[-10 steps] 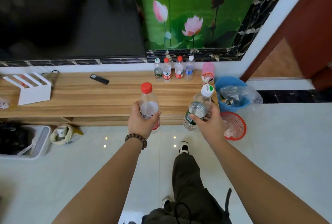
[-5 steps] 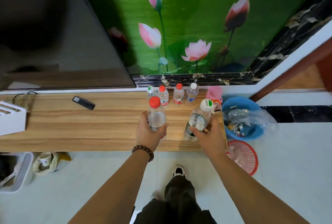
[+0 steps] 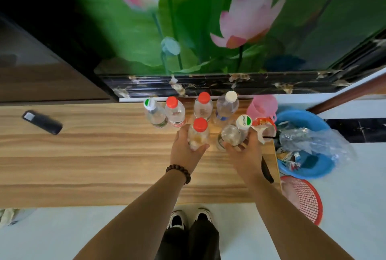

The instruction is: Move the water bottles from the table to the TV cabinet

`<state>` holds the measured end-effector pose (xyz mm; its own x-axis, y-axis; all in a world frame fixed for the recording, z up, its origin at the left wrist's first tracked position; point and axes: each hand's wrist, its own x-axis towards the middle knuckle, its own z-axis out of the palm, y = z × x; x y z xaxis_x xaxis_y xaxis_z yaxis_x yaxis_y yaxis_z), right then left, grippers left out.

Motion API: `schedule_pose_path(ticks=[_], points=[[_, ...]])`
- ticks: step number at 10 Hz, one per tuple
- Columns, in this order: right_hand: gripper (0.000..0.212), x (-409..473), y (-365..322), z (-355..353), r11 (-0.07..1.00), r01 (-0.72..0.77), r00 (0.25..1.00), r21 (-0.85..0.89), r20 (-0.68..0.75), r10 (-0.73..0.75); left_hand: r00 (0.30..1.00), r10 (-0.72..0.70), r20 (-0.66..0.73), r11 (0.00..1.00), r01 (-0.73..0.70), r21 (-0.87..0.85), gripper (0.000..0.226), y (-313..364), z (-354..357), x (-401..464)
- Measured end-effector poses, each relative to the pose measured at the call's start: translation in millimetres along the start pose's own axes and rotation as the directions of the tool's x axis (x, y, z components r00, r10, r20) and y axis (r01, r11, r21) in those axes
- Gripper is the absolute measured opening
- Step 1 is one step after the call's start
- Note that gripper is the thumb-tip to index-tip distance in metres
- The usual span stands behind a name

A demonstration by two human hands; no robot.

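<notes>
My left hand (image 3: 184, 151) grips a clear red-capped water bottle (image 3: 199, 132) over the wooden TV cabinet top (image 3: 104, 155). My right hand (image 3: 246, 155) holds a clear bottle with a white-and-green cap (image 3: 235, 132). Both held bottles sit just in front of a row of several bottles (image 3: 189, 109) standing at the back edge by the wall. I cannot tell whether the held bottles touch the cabinet top.
A black remote (image 3: 42, 122) lies on the cabinet at the left. A pink cup (image 3: 262, 106) stands right of the row. On the floor beyond the cabinet's right end are a blue basin with plastic trash (image 3: 302, 145) and a red basket (image 3: 305, 199). A dark TV screen (image 3: 31, 61) is at the left.
I have stepped up to the cabinet. Both hands have carried their bottles forward and down, to just in front of the row at the back.
</notes>
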<state>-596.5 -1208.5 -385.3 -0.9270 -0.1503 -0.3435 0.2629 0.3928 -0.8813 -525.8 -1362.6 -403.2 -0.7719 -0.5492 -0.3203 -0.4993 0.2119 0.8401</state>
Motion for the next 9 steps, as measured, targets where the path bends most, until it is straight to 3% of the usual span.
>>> schedule_pose_path(ticks=[3, 7, 9], points=[[0.071, 33.8, 36.7, 16.0, 0.998, -0.006, 1.000, -0.056, 0.011, 0.007, 0.999, 0.033, -0.015, 0.999, -0.033, 0.003, 0.071, -37.0, 39.8, 36.8], [0.074, 41.8, 44.3, 23.0, 0.997, 0.031, 0.999, -0.077, 0.040, -0.028, 0.999, 0.040, -0.014, 0.999, -0.040, 0.004, 0.073, -37.8, 46.6, 39.9], [0.088, 29.0, 45.3, 18.0, 0.989, 0.013, 0.997, -0.147, 0.083, -0.001, 1.000, 0.000, 0.027, 0.992, -0.003, 0.128, 0.103, -30.2, 31.4, 22.9]])
